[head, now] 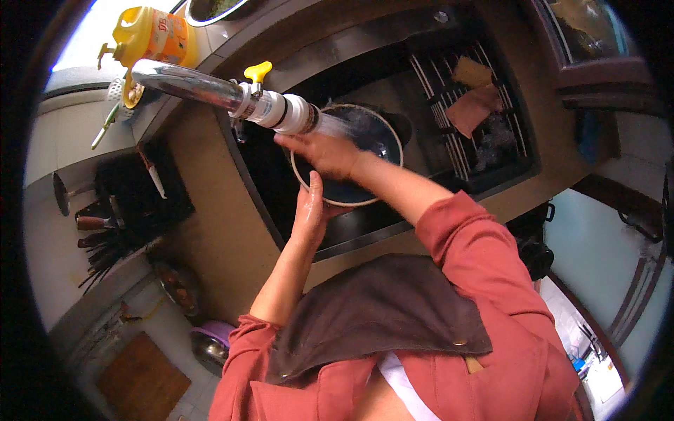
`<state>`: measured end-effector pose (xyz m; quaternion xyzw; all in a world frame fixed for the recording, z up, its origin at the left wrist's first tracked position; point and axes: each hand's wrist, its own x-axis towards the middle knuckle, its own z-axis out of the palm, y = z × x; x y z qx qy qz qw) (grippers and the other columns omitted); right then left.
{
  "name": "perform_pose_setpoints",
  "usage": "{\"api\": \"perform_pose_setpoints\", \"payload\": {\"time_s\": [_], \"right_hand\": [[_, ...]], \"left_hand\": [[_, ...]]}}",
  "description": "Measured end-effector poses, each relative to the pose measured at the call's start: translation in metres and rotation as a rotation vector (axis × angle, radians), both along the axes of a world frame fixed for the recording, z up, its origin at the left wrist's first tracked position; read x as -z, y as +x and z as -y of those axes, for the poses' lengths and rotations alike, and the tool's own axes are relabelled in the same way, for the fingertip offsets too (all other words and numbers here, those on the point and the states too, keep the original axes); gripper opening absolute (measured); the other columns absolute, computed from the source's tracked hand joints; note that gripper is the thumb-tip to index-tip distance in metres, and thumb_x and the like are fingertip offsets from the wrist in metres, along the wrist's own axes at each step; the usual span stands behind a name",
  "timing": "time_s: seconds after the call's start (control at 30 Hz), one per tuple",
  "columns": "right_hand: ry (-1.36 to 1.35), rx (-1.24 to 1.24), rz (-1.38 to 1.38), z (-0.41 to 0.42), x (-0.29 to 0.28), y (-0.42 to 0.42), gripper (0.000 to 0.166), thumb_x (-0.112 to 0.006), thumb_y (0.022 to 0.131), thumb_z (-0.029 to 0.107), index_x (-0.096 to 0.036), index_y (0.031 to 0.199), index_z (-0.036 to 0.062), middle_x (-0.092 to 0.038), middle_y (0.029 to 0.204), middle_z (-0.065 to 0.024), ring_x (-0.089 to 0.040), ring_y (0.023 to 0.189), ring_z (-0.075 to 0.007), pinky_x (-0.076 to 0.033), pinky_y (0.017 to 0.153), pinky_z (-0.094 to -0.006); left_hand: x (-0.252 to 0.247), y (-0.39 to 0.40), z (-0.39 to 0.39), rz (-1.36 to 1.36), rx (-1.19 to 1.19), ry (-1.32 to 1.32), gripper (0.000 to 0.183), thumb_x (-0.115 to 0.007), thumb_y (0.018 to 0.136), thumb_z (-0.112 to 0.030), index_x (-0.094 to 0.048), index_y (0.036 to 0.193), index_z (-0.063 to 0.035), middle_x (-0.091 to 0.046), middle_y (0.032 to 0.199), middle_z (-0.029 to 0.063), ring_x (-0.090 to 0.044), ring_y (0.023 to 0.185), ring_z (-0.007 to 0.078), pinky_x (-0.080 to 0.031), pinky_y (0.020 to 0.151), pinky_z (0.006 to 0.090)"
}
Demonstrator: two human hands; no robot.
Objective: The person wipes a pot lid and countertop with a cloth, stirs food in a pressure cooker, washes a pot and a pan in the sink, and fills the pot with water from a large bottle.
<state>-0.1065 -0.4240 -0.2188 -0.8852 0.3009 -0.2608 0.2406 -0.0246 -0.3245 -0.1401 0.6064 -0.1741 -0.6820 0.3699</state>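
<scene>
Over the dark sink (363, 231), my left hand (311, 205) grips the near left rim of a round dark bowl with a pale rim (401, 152), its thumb lying at the edge. My right hand (329, 155) reaches over the bowl near its left side, fingers stretched under the faucet nozzle; whether it holds anything there cannot be told. Water streams from the white nozzle of the metal faucet (189, 87) into the bowl. A yellow valve handle (258, 72) sits on the faucet. Both hands look wet.
A metal rack (442, 116) with cloths (474, 109) spans the sink's right side. A yellow pump bottle (152, 37) stands behind at left. Knives and chopsticks (108, 252) are in a holder on the left, near a wooden board (142, 371) and a metal bowl (210, 350).
</scene>
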Motion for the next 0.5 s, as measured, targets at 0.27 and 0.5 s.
{"api": "perform_pose_setpoints", "payload": {"time_s": [0.27,0.5], "right_hand": [[1.243,0.198,-0.321,0.070,0.003,-0.118,0.043,-0.052,0.080,0.036,-0.054,0.108,0.0034,-0.064,0.086,-0.0155,-0.063,0.074,-0.0315,-0.051,0.061,-0.0464],[1.545,0.563,0.496,-0.009,-0.049,-0.118,0.043,-0.046,0.074,0.005,-0.041,0.116,-0.0029,-0.055,0.102,-0.0169,-0.060,0.086,-0.0300,-0.056,0.055,-0.0406]], "left_hand": [[-0.004,0.028,0.021,-0.060,-0.042,0.219,0.031,-0.051,0.071,-0.014,-0.050,0.098,0.0002,-0.058,0.091,0.0130,-0.060,0.084,0.0276,-0.053,0.072,0.0443],[0.099,0.028,0.053,-0.271,-0.151,0.203,0.028,-0.051,0.085,-0.013,-0.051,0.108,0.0014,-0.057,0.107,0.0129,-0.057,0.095,0.0254,-0.044,0.087,0.0391]]}}
